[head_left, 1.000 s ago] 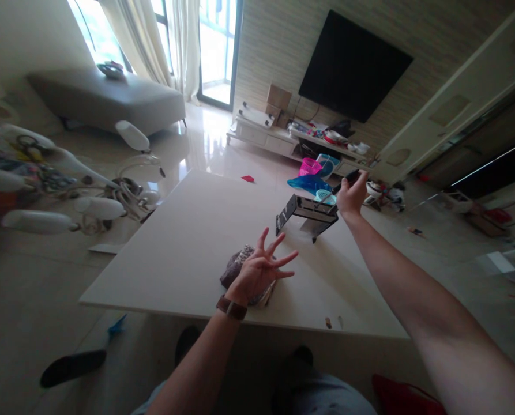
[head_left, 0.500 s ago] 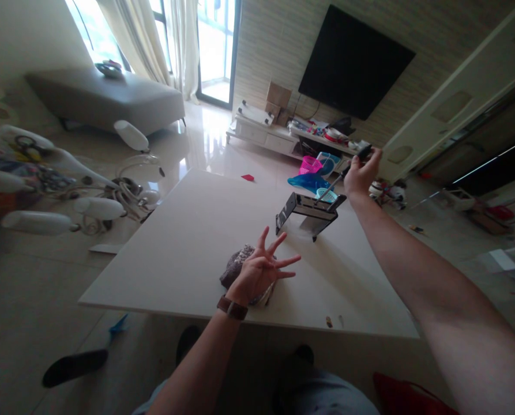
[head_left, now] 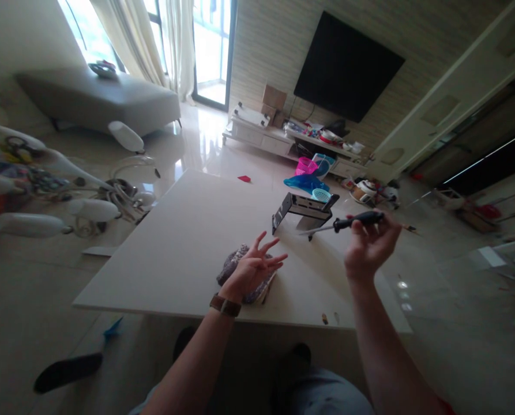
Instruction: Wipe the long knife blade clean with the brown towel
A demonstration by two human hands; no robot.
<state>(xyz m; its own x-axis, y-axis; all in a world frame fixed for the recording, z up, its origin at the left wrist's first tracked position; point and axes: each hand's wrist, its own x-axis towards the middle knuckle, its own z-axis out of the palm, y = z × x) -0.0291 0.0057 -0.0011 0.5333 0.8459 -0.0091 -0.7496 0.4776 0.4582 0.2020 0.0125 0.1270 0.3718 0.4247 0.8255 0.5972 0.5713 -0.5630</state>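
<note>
My right hand (head_left: 372, 248) is closed round the black handle of a sharpening steel (head_left: 341, 223), held up over the table's right side. Its thin metal rod points left, in front of a black and silver knife block (head_left: 304, 204). Another black handle (head_left: 331, 202) sticks out of that block. With fingers spread and nothing in it, my left hand (head_left: 251, 270) hovers over a dark grey, patterned cloth bundle (head_left: 228, 266) near the table's front edge. The hand hides part of the bundle; I cannot tell whether they touch.
The white table (head_left: 162, 253) has two small objects (head_left: 325, 318) by its front edge. Beyond it on the floor are a pink basket (head_left: 305, 166) and blue plastic items (head_left: 303, 183). A white chandelier (head_left: 95, 210) lies left. A slipper (head_left: 69, 372) is at lower left.
My right hand has come down and nearer, and the sharpening steel has come out of the knife block, swinging to nearly level. My left hand stays open over the bundle.
</note>
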